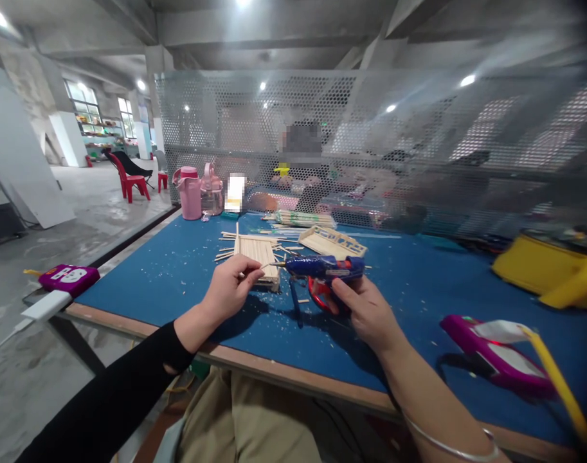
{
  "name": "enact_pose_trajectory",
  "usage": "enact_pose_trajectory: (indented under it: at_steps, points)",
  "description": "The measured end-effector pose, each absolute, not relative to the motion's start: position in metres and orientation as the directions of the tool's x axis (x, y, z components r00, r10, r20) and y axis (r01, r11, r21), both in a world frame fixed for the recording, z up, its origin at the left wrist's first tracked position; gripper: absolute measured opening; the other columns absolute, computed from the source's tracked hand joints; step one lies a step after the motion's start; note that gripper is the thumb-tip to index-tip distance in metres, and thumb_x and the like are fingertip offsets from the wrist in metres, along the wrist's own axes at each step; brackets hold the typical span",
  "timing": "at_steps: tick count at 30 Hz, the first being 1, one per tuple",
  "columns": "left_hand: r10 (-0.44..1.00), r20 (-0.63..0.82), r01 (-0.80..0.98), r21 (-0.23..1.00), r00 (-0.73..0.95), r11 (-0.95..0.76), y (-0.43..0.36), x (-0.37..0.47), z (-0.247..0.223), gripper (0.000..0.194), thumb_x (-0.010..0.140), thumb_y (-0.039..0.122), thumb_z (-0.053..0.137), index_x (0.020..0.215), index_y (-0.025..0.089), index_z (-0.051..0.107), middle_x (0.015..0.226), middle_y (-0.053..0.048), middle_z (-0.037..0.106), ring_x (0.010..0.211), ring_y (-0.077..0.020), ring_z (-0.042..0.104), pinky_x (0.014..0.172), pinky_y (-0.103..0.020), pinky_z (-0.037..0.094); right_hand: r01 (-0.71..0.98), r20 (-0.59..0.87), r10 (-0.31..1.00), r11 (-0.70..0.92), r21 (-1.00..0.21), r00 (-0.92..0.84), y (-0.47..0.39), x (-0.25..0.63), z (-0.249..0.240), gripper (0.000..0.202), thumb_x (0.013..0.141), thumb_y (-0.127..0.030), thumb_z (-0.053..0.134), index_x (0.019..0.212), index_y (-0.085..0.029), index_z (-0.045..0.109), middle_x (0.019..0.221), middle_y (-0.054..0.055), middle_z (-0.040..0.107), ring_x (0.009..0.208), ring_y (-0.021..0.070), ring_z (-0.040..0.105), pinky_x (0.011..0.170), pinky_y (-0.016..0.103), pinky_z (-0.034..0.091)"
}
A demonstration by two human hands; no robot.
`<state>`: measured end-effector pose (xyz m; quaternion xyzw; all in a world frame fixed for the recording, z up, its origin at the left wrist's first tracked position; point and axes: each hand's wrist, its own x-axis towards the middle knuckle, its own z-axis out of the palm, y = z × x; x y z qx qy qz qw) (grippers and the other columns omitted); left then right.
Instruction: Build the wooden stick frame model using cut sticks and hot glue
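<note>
My right hand [363, 305] is wrapped round a blue hot glue gun [317, 267] with a red trigger, its nozzle pointing left. In front of the nozzle, my left hand [233, 286] pinches a small thin wooden stick [268, 265], its end close to the tip; whether they touch I cannot tell. Just behind the left hand lies a flat stack of wooden sticks [254, 247], partly hidden by the fingers. A light wooden piece with cut-out shapes [332, 242] rests beyond the glue gun.
On the blue tabletop [143, 276] are loose sticks and white scraps. Pink bottles [191, 196] stand at the back left. Purple power strips [498, 360] sit at right and left edges, a yellow object [539, 270] at far right. A perforated screen [216, 128] closes the back; a person sits behind it.
</note>
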<state>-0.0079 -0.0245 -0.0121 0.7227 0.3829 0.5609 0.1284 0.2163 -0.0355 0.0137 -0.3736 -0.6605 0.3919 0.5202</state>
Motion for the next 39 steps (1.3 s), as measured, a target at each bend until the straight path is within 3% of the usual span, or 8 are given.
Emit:
enact_pose_trajectory:
  at_steps: [32, 39]
  points:
    - [0.700, 0.710, 0.380, 0.628, 0.080, -0.680, -0.0220, -0.0080, -0.0156, 0.011, 0.081, 0.024, 0.055, 0.078, 0.016, 0.063, 0.071, -0.003, 0.064, 0.063, -0.0116, 0.055, 0.061, -0.024, 0.043, 0.049, 0.393, 0.902, 0.407, -0.912, -0.180, -0.0320, 0.2156, 0.0075, 0.038, 0.070, -0.054, 0.062, 0.073, -0.018, 0.050, 0.056, -0.003, 0.054, 0.040, 0.0064, 0.039, 0.039, 0.023, 0.029]
    - [0.739, 0.670, 0.391, 0.662, 0.073, -0.639, -0.0236, -0.0079, -0.0166, 0.018, 0.083, 0.027, 0.052, 0.086, 0.016, 0.065, 0.075, -0.005, 0.068, 0.065, -0.0137, 0.059, 0.062, -0.024, 0.044, 0.026, 0.405, 0.906, 0.411, -0.911, -0.124, -0.0313, 0.2143, 0.0112, 0.039, 0.067, -0.054, 0.065, 0.072, -0.018, 0.054, 0.058, -0.001, 0.057, 0.040, 0.0065, 0.041, 0.038, 0.022, 0.032]
